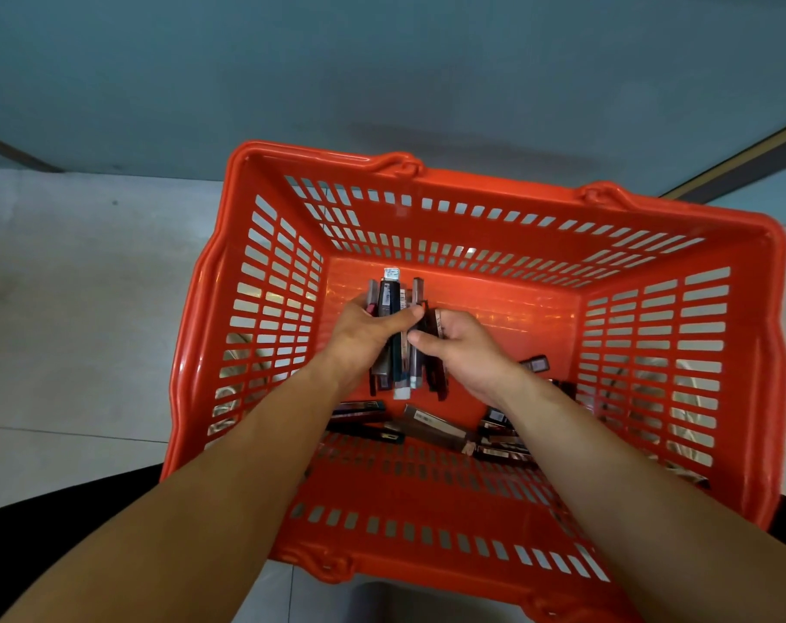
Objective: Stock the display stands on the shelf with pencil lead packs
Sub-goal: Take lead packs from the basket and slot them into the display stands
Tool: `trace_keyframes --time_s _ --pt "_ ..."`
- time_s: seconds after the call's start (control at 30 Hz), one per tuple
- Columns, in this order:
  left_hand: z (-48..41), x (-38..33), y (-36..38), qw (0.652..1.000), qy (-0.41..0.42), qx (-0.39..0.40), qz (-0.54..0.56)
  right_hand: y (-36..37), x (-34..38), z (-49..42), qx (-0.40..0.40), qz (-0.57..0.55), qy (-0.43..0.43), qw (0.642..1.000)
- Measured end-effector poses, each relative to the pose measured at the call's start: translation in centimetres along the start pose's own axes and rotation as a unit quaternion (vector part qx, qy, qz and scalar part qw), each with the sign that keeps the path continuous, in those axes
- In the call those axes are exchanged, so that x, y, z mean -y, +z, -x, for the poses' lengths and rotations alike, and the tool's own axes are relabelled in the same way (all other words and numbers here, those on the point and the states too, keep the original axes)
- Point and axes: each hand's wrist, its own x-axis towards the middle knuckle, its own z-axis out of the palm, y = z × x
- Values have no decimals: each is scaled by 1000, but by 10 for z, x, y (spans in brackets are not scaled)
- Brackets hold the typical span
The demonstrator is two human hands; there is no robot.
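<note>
- While your left hand (364, 330) clasps a bundle of lead packs (397, 299), thumb laid across their front, your right hand (467, 348) curls round a few dark packs (438, 379) and presses them against the bundle's right edge.
- By my reading you are at the gathering step: squaring up a handful before any of it goes to the shelf.
- Both hands work low inside the orange basket (472, 182), over the middle of its bottom, with the bundle's ends pointing far and near.
- Below your wrists, loose packs (431, 427) lie scattered across the near side of the basket bottom, trailing off to the right.
- Outside the basket you have only pale floor tiles (67, 308); neither shelf nor display stands are in view.
- Next, I judge you should merge the right-hand packs into the left-hand grip and align the ends so nothing slips. Then either pick up more from the near side or lift out and turn to the stands.
</note>
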Motion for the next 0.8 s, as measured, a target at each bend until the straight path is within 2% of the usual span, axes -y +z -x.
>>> trace_keyframes --time_s 0.2,0.4,0.57,0.8 --pt "1 -4 -3 998 -20 9 -56 -1 1 1 -1 30 -33 999" --pt "1 -4 -2 995 1 3 -97 -8 -2 1 24 31 -14 999" --pt "-4 1 -7 996 11 -35 -79 -9 -7 0 32 -75 29 996" --pt "-7 5 -5 997 7 -15 -73 -5 -10 -8 -67 -60 39 995"
